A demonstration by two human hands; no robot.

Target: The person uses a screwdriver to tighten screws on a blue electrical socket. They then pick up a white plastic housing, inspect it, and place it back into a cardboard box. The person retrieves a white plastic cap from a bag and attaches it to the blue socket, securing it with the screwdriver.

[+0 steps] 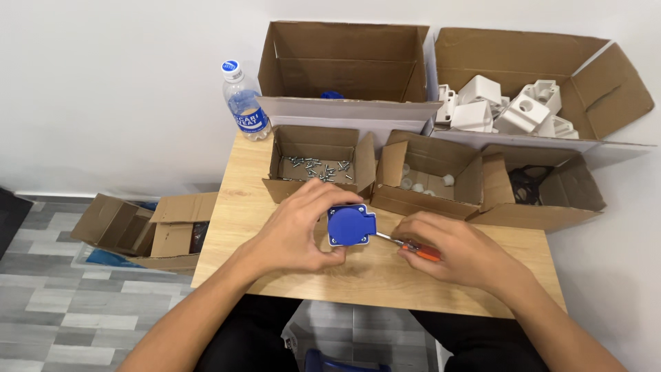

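Note:
My left hand (299,231) grips a blue square socket housing with a round lid (351,224), holding it just above the wooden table (372,279). My right hand (458,249) holds an orange-handled screwdriver (416,249). Its metal tip touches the housing's lower right corner. Both forearms reach in from the bottom of the view.
Small cardboard boxes stand behind my hands: one with screws (318,167), one with small white parts (427,182), one with black pieces (533,186). Behind them sit a large box (344,69) and a box of white housings (513,103). A plastic bottle (244,103) stands far left. An open box (148,231) lies on the floor.

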